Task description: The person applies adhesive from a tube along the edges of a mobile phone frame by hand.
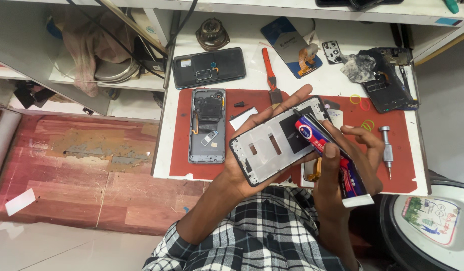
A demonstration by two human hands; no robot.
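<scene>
Glue tube over a bare phone frame, at a cluttered repair bench

The tube's nozzle is hidden behind the frame's edge. On the white bench, a red work mat carries an opened phone body at nine o'clock and a screwdriver at three. The left hand cradles the phone frame from beneath, fingers closed round its edges — the right hand pinches the glue tube, thumb on top.

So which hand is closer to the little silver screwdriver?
Right. The right hand, holding the glue tube, is just beside the screwdriver; the left hand sits farther off under the phone frame.
</scene>
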